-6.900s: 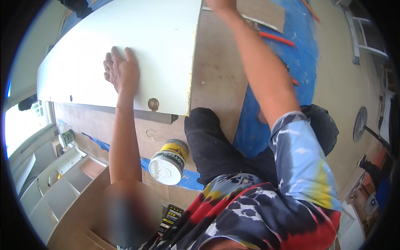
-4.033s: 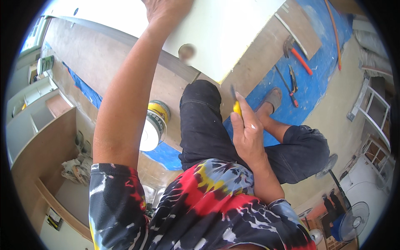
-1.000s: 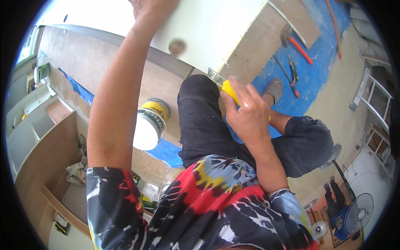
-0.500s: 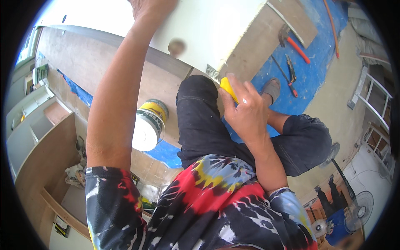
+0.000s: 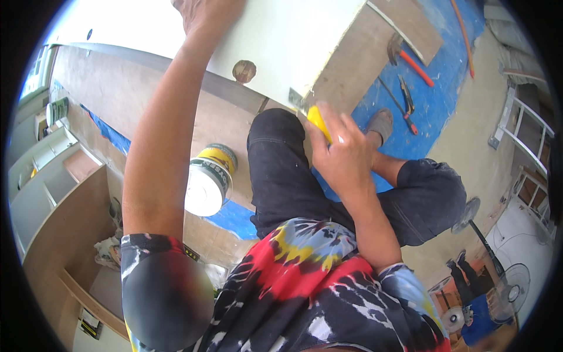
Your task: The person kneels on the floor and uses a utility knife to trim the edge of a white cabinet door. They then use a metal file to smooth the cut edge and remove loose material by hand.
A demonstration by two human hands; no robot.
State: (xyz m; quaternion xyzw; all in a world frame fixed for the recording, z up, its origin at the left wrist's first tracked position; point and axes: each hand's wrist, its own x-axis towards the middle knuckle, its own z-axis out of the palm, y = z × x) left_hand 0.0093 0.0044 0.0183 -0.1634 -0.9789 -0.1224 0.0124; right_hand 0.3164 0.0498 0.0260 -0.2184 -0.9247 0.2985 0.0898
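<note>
Right fingers (image 5: 335,121) grip a yellow-handled tool (image 5: 317,121) at the white panel's (image 5: 287,44) corner.

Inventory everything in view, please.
Panel: 1, white, top
Boards: several, brown, around panel
Bladed tool: 1, yellow, panel's near corner
Hammer: 1, orange handle, right
Cutter: 1, black, below hammer
Long tool: 1, red handle, beside cutter
Sheeting: patches, blue, both sides
Pole: 1, orange, right
Buckets: 2, white and green, left
Shelving: 1, white, far left
Fan: 1 clear, grey, lower right
Clutter: uncounted, mixed, edges
Legs: 2, black-clad, centre
Left hand: 1, bare, on panel
Right hand: 1, bare, gripping bladed tool
</note>
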